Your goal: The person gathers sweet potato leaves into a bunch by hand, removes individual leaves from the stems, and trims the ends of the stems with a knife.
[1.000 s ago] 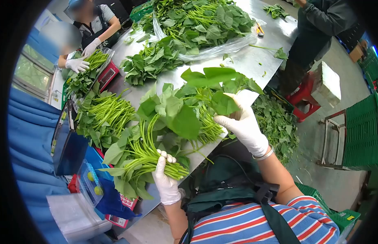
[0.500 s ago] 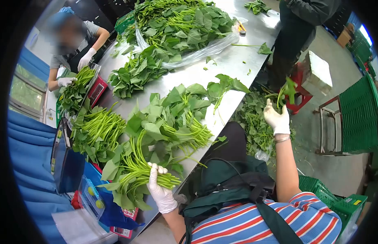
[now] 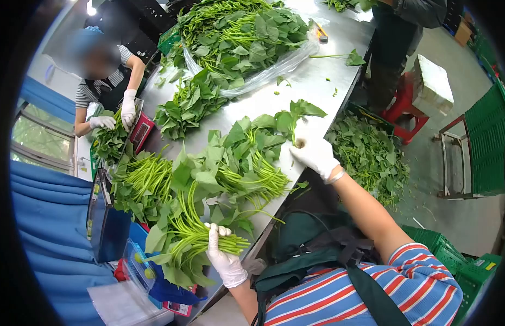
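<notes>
My left hand (image 3: 225, 256), in a white glove, is closed around the stems of a bunch of leafy greens (image 3: 195, 231) at the table's near edge. My gloved right hand (image 3: 316, 154) is at the table edge with its fingers pinched at the stem of a loose leafy sprig (image 3: 300, 111). Beside the held bunch lies a heap of leafy greens (image 3: 231, 157) with its cut stems toward me. Another bunch of greens (image 3: 149, 176) lies to the left of it.
A large pile of greens (image 3: 252, 38) lies on plastic at the table's (image 3: 312, 76) back. Across the left side, a co-worker's gloved hands (image 3: 127, 111) handle greens beside a red scale (image 3: 141, 133). Greens (image 3: 366, 155) are heaped low on the right, near a red stool (image 3: 407, 108).
My right hand has come from above the low heap on the right to the sprig at the table edge. The sprig it held before is out of it. My left hand keeps its bunch.
</notes>
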Demonstrator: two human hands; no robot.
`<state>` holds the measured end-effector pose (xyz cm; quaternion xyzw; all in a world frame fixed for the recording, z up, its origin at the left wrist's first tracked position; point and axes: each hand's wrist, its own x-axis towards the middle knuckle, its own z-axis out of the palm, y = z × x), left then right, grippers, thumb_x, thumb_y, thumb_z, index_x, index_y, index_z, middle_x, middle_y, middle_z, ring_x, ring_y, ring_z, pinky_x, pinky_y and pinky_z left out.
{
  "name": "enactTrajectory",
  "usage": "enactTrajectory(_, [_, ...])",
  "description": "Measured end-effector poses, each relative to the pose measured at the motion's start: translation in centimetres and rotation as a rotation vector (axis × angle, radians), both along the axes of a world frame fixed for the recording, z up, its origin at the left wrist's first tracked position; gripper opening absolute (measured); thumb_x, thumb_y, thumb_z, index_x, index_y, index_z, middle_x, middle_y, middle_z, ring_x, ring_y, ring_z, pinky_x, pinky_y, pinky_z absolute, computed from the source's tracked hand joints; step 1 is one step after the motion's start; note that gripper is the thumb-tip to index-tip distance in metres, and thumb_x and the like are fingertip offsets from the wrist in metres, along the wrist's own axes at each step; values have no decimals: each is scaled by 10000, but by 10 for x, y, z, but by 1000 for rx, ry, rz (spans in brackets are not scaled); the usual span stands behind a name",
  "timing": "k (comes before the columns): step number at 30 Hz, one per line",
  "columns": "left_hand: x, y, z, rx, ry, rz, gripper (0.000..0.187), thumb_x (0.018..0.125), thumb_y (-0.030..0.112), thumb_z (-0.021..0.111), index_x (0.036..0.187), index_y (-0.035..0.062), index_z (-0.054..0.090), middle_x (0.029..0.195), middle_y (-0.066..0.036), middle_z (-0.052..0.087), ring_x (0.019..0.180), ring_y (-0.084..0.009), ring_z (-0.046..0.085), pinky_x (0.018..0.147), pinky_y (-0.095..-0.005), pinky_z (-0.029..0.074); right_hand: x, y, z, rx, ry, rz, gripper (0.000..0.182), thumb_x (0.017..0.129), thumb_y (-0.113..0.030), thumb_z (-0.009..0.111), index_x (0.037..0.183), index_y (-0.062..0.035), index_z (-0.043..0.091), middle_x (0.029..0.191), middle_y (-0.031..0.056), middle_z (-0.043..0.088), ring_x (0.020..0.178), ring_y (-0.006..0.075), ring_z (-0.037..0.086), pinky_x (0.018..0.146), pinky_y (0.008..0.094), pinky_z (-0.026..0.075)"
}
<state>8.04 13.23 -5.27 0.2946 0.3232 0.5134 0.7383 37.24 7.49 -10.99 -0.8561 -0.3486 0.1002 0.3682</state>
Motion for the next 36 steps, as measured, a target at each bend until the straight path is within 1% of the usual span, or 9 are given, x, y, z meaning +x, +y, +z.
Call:
enactTrajectory(1, [-2,0,-2,-4,2,19,172,861,24,560,1027,50,521,848,-32,543,707,-115,493,655,-270,438,1,-6,-2,1,0,2,402,772,-448,608,803,-49,641,714,99,637,652,215,628,639,309,491])
enactTrajectory(4, [4,-1,-5,-37,9,26,167,864,26,557,1027,51,527,853,-29,547,707,-113,497,656,-269,440,-5,-30,18,338,543,94,156,820,-108,611,887,31,633,741,1,619,695,47,552,653,213,463])
enactTrajectory(7, [15,-3,-6,-65,21,-6,176,861,28,563,1029,46,514,858,-30,543,717,-119,495,663,-274,440,-27,-51,52,595,801,202,150,836,-121,604,879,19,637,762,12,625,718,63,564,688,219,464])
enactTrajectory(14, [21,-8,1,7,49,-83,208,848,21,573,1044,34,502,886,-44,545,747,-140,505,705,-294,439,-43,-61,72,681,914,274,112,830,-78,608,877,21,629,777,32,629,712,74,570,676,220,467])
enactTrajectory(19, [16,-9,-2,53,23,-61,217,851,12,562,1061,25,509,913,-61,566,767,-145,523,712,-297,450,-54,-60,71,650,834,332,136,832,-90,631,907,23,638,774,8,622,695,47,547,633,207,449])
enactTrajectory(22, [21,-11,-3,39,87,-76,207,876,46,540,1081,38,514,970,-67,594,797,-145,537,729,-295,461,-65,-52,74,644,433,465,155,784,-118,686,885,-9,643,720,44,599,624,81,532,582,227,426])
enactTrajectory(27, [36,-17,9,30,81,-56,249,838,43,595,1074,26,519,998,-111,610,859,-185,579,796,-324,480,-85,-33,97,509,351,713,140,787,-120,665,854,-3,626,731,80,594,624,125,551,564,246,423])
enactTrajectory(31, [35,-21,5,117,54,-184,291,808,40,635,1072,7,516,1010,-164,616,910,-222,597,848,-348,473,-110,-21,78,381,338,905,232,836,-255,608,913,-36,604,765,150,592,687,303,579,608,351,452])
enactTrajectory(36, [24,-22,-7,68,-29,-261,343,823,56,614,1132,14,472,1083,-134,584,1029,-237,557,930,-369,440,-114,-19,77,370,313,921,200,860,-236,573,881,-39,597,736,148,583,651,318,569,588,346,450])
